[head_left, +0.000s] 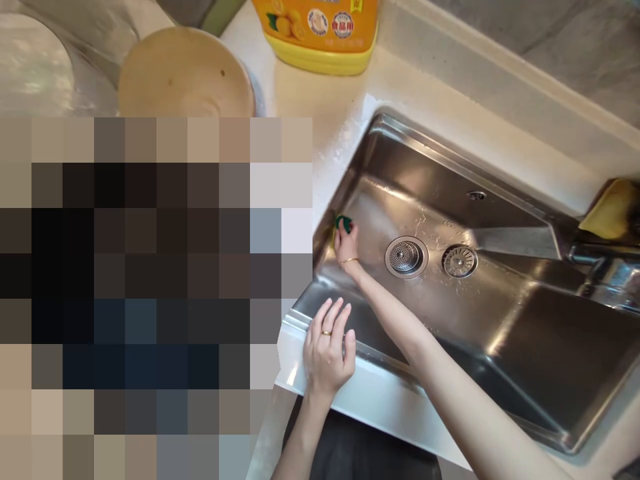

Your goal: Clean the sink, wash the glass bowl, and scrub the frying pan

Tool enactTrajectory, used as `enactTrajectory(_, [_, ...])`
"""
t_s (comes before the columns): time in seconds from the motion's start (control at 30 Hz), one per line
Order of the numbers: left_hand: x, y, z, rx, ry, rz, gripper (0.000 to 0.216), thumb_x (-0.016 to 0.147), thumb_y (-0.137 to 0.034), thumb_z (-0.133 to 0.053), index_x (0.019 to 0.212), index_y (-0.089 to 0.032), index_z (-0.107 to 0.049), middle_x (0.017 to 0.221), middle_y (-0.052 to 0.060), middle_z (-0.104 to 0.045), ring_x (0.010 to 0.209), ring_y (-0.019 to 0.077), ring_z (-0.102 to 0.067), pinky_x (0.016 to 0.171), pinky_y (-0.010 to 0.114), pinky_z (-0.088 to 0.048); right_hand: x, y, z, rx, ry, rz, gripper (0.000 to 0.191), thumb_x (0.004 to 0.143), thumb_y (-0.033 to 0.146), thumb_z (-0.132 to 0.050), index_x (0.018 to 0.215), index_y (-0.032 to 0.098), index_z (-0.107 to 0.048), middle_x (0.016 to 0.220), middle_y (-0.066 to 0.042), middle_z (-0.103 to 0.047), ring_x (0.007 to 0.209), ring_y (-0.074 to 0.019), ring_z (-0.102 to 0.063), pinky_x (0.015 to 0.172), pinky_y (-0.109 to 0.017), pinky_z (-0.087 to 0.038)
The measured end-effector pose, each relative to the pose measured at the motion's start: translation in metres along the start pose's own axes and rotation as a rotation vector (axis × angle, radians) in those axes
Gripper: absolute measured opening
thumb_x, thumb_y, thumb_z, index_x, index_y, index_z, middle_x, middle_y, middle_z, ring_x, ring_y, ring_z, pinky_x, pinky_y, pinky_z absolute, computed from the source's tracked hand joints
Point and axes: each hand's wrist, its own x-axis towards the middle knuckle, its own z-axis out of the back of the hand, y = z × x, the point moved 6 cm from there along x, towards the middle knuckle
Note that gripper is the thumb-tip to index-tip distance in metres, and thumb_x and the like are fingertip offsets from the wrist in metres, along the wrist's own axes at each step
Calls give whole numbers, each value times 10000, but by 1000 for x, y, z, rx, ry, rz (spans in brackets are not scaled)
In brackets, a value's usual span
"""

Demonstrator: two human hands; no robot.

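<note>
My right hand (346,243) reaches across the stainless steel sink (500,373), its fingers closed on a sponge (343,223) with a green scouring side and a little yellow showing. The sponge is pressed to the sink's left side wall. My left hand (330,350) lies over the sink's front rim, palm down with fingers stretched out and a ring on one of them; it holds nothing. Two round drain strainers (406,257) sit in the sink floor, where water drops show.
At right, a chrome faucet (615,280) points into the sink, with what looks like a sheet of water (517,241) before it. A yellow cloth-like item (610,208) is behind. An orange-labelled jug (320,40) and a round wooden board (185,77) stand back left. Blurring hides the left.
</note>
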Motion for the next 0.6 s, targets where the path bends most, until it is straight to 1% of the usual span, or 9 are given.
enactTrajectory(0.07, [0,0,0,-17,-6,-5,448,837,-156,-497,1284,-159,-525,1313,106,-573,1291,271,-433,1009,418,-401,-45,18,-16,7,133,110,411,928,209,-377,1305,131,-522,1295,-174,-433,1222,-249,-422,1048,-400,-372])
enactTrajectory(0.17, [0,0,1,-15,-28,-9,446,827,-156,-514,1272,-162,-536,1298,109,-582,1286,274,-438,1007,422,-406,-106,29,-18,40,382,359,328,901,238,-487,1198,189,-619,1203,-125,-553,1100,-210,-504,980,-340,-428])
enactTrajectory(0.27, [0,-1,1,-6,-45,-18,433,827,-147,-515,1257,-167,-553,1284,107,-592,1286,269,-438,1009,422,-407,-138,12,4,-15,641,633,320,925,245,-465,1197,195,-626,1208,-131,-576,1057,-196,-524,947,-343,-439])
enactTrajectory(0.33, [0,-1,1,-8,-44,-21,423,832,-138,-504,1249,-179,-563,1282,101,-595,1289,264,-435,1006,419,-410,-134,-14,32,-104,724,728,315,929,219,-458,1195,222,-626,1234,-125,-572,1039,-191,-535,925,-357,-449])
enactTrajectory(0.37, [0,0,1,-9,-41,-21,420,834,-136,-500,1246,-184,-566,1280,100,-597,1289,262,-435,1004,419,-411,-122,-29,47,-146,724,728,309,921,205,-475,1187,248,-627,1224,-108,-584,1014,-184,-546,904,-356,-459])
enactTrajectory(0.4, [0,0,1,-10,-37,-21,418,834,-134,-499,1243,-187,-569,1277,99,-600,1289,261,-436,1003,418,-412,-101,-44,62,-185,662,661,301,912,193,-493,1169,266,-633,1183,-93,-607,973,-172,-560,884,-346,-470])
enactTrajectory(0.47, [-1,0,0,-10,-32,-23,417,831,-136,-506,1239,-189,-573,1272,98,-604,1288,261,-440,1002,417,-415,-51,-70,88,-282,438,424,312,926,175,-455,1185,230,-619,1109,-108,-630,950,-191,-579,877,-375,-477])
enactTrajectory(0.53, [-1,0,0,-8,-37,-20,416,827,-147,-516,1235,-193,-578,1272,95,-605,1286,262,-445,1003,415,-416,-17,-73,94,-327,319,319,392,954,123,-308,1253,136,-562,1131,-163,-606,1020,-224,-569,915,-431,-456])
enactTrajectory(0.6, [-1,1,1,-6,-48,-14,411,825,-157,-520,1230,-195,-585,1272,94,-606,1285,262,-449,1006,414,-415,-15,-59,86,-342,262,297,418,958,102,-247,1200,69,-587,1090,-161,-619,974,-188,-584,895,-376,-479])
